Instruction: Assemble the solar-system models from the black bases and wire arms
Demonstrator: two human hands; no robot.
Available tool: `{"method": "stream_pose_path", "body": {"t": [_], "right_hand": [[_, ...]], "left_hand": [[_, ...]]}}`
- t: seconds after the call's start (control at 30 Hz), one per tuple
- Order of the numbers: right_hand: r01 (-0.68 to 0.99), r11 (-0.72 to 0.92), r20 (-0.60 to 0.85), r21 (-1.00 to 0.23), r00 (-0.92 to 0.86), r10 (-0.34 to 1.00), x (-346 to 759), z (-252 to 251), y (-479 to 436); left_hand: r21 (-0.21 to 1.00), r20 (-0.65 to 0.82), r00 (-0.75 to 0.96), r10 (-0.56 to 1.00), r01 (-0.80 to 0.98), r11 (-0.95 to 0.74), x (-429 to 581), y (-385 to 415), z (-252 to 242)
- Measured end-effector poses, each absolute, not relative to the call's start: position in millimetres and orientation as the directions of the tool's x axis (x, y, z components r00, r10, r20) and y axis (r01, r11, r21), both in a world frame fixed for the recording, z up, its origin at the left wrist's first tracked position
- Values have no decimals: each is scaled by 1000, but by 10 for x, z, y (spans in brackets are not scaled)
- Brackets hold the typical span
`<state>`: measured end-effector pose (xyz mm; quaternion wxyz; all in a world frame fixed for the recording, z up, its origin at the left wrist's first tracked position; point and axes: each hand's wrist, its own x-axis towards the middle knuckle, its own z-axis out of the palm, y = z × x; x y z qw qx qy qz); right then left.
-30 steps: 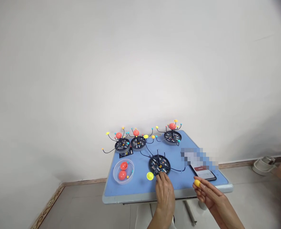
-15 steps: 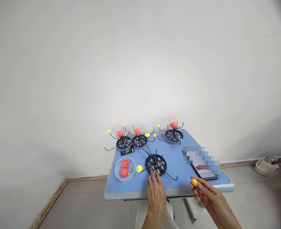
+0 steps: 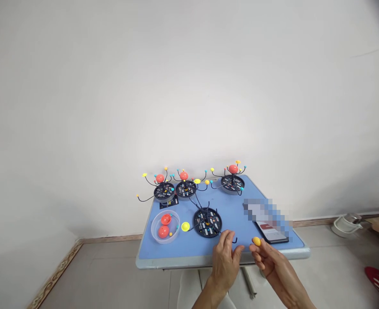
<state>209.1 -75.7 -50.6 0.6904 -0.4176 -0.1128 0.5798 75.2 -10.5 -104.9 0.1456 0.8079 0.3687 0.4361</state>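
My right hand (image 3: 269, 259) pinches a small yellow ball (image 3: 256, 241) between thumb and fingertips near the table's front edge. To its left, my left hand (image 3: 226, 257) is open, thumb apart and fingers lightly bent. Its fingertips lie over one curved arm of a black solar system model (image 3: 208, 222); whether they touch the arm I cannot tell. This model has a round printed base and several bare hooked arms. A yellow ringed planet (image 3: 185, 226) sits on its left arm.
Three models with red suns, a left one (image 3: 164, 192), a middle one (image 3: 186, 189) and a right one (image 3: 233, 183), stand at the back. A clear tub (image 3: 153, 235) holds red half-spheres (image 3: 163, 231) and small balls. At right lies a phone (image 3: 273, 231) on the blue table (image 3: 183, 251).
My left hand has moved right, from the model's base to its front right arm. My right hand still holds the yellow ball, which has turned slightly. The view has shifted a little.
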Motion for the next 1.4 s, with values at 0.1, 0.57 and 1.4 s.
{"method": "stream_pose_path", "body": {"t": [0.1, 0.57, 1.4], "right_hand": [[-699, -18, -342, -715, 326, 881, 2074, -486, -707], [-724, -29, -350, -690, 297, 888, 2104, -539, -536], [-149, -34, -91, -988, 394, 915, 2144, -488, -497]], "left_hand": [[575, 608, 352, 712, 423, -700, 797, -54, -1055], [616, 656, 337, 675, 278, -737, 815, 19, -945], [629, 668, 378, 642, 174, -757, 795, 7, -947]]}}
